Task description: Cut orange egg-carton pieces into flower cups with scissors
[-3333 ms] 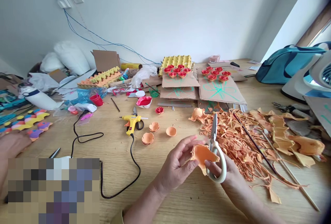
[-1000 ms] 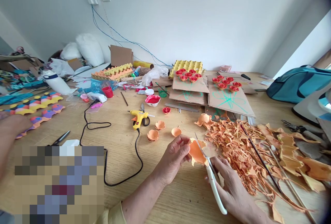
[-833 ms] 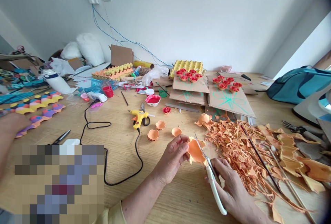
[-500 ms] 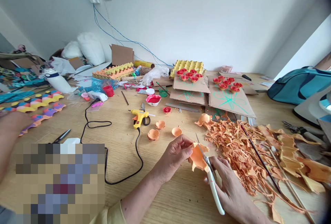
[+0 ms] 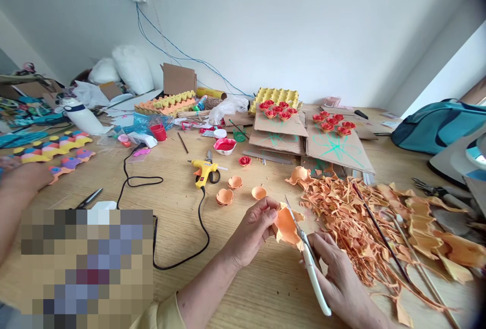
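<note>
The person's left hand pinched a ragged-edged orange cup by its near left side, thumb against fingers, with the hollow turned up towards the head camera. The cup was held above the wooden table, in front of the person and a little right of the middle. The right hand was closed around the white-handled scissors, and a slim blade lay across the cup's right part (where the other blade ran could not be told).

Just beyond the right hand spread a heap of orange scraps, with a dark stick and a pale stick slanting over it. Past the left hand stood a single smooth cup, and to its left were two small stacks of scalloped cups, a nearer stack and a farther stack. A yellow glue gun lay left of these, its black cord curling towards the person. One red flower sat near the white dish of red paint, while more red flowers rested on cardboard sheets behind.

At the far left, a co-worker's hand was beside painted strips; its grip was unclear.
</note>
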Action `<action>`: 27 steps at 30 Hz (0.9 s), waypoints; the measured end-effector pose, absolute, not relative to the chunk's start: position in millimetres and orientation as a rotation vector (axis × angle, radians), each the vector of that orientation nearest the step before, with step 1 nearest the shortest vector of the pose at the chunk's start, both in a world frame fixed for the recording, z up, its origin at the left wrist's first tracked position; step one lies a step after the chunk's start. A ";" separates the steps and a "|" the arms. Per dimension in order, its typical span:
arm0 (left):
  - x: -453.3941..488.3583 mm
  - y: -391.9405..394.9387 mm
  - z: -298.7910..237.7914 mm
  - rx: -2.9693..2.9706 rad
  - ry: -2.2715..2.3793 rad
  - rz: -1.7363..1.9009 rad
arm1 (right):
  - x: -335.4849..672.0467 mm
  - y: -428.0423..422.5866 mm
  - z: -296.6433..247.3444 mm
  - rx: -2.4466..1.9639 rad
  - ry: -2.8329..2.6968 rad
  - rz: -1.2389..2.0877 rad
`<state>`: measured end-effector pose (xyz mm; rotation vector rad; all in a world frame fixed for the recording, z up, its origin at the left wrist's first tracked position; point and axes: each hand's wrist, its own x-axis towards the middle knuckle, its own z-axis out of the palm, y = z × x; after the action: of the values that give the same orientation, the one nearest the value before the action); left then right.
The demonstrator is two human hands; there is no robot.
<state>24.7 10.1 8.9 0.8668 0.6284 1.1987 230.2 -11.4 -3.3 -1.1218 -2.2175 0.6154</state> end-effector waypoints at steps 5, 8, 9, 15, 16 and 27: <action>21.8 9.6 13.5 0.969 0.627 1.094 | 228.2 -11.5 -1.4 -1.149 -2.216 0.661; 22.1 9.1 15.2 0.996 0.622 1.062 | 229.1 -12.7 -0.9 -1.148 -2.225 0.703; 22.5 9.0 15.3 0.991 0.622 1.063 | 229.5 -12.9 -0.9 -1.151 -2.227 0.704; 24.3 9.4 11.3 0.924 0.674 1.106 | 229.3 -12.2 -3.2 -1.154 -2.225 0.641; 24.3 9.5 10.6 0.906 0.681 1.122 | 229.1 -12.1 -3.7 -1.149 -2.225 0.636; 30.8 4.8 16.9 1.185 0.581 1.191 | 229.6 -12.0 -9.0 -1.306 -2.107 0.663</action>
<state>30.8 4.8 16.9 1.1849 0.5807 1.1906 229.6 -12.0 -9.0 -1.3061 -2.1067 0.6628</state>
